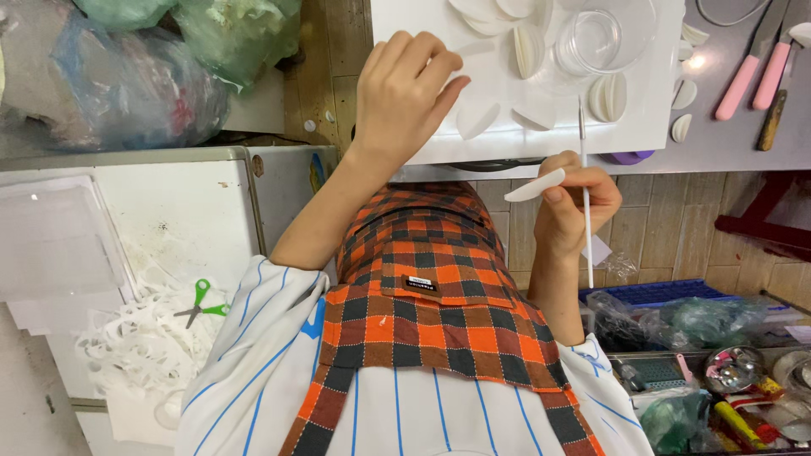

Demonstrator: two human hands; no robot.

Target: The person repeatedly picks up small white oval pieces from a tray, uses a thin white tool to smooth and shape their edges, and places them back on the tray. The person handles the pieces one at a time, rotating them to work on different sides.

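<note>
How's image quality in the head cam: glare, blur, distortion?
Head view: even, bright light; small glare spot on the grey counter beside the white board, whose pale cut-outs nearly wash out; clear cup shows soft reflections. Both the left hand and the right hand, holding a white piece and thin stick, are sharp. Wide-angle view looks steeply down over the apron.

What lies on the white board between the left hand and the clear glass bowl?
In the head view, a folded white round stands on edge on the white board, between the left hand and the clear glass bowl.
</note>
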